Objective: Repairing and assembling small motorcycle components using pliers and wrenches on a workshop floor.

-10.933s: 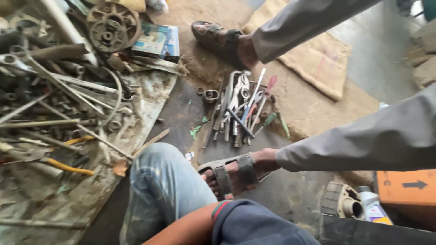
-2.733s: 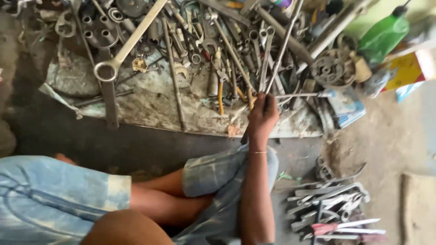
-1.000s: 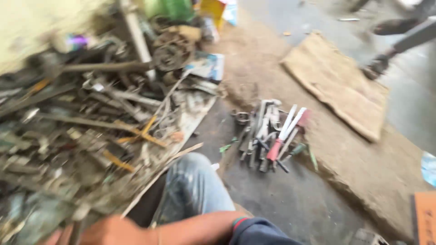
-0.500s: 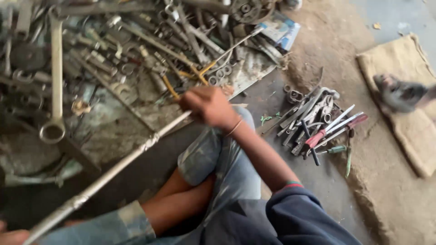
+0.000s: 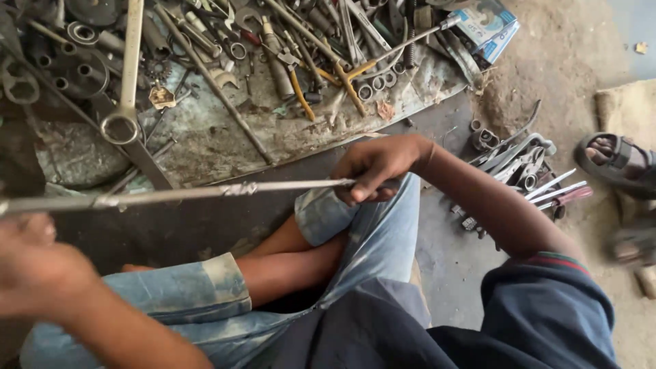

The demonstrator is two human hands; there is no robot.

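- The floor (image 5: 465, 260) is dark and stained; a seated person occupies the near part of the scene, legs folded, in faded rolled-up jeans (image 5: 369, 232).
- A worn metal sheet (image 5: 225, 140) lies on the floor at the far side and carries a dense heap of wrenches, sockets, rings and rods.
- A long metal rod (image 5: 205, 194) runs almost level from the left edge toward the centre, above the legs and just near of the metal sheet.
- The right hand (image 5: 376, 167) is at the centre; its fingers are curled tight around the right end of the rod, directly over the right knee.
- The left hand (image 5: 34, 263) is at the near left, blurred, just below the left end of the rod. Whether its fingers are closed on the rod cannot be determined.
- A large ring spanner (image 5: 128, 72) lies upright in the scene on the far left of the sheet, ring end nearest the person.
- A second cluster of spanners (image 5: 526, 167) lies on the floor to the right, well apart from the sheet.
- A blue and white carton (image 5: 486, 24) rests at the far right corner of the sheet.
- Another person's sandalled foot (image 5: 615, 160) stands at the right edge, just beside the spanner cluster.
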